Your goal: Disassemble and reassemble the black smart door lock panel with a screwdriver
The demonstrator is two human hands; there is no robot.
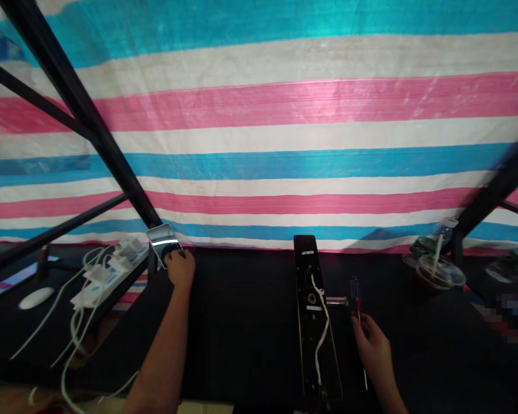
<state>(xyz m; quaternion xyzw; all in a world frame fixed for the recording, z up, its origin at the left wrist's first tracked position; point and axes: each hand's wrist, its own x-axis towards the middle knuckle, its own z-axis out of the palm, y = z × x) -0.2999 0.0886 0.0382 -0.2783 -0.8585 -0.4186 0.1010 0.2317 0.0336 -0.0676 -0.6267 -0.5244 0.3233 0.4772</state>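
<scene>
My left hand (182, 267) is closed at the lower right part of a smartphone (159, 237) with a shiny screen, which is tilted up beside the black post. My right hand (374, 343) pinches a screwdriver (357, 303) by its shaft, just below the clear blue and red handle. The handle points away from me and the thin tip towards me. To the left of this hand lies a long black door lock panel (304, 330), back side up. A white cable (323, 339) runs along it, and a metallic door handle (337, 301) sticks out to its right.
A power strip (97, 287) with several white plugs and cords stands at left, near a white mouse (36, 298) and a lit screen (15, 280). Lidded plastic cups (440, 273) stand at right. Black frame posts (112, 155) and a striped tarp (285, 103) bound the black table (242, 328).
</scene>
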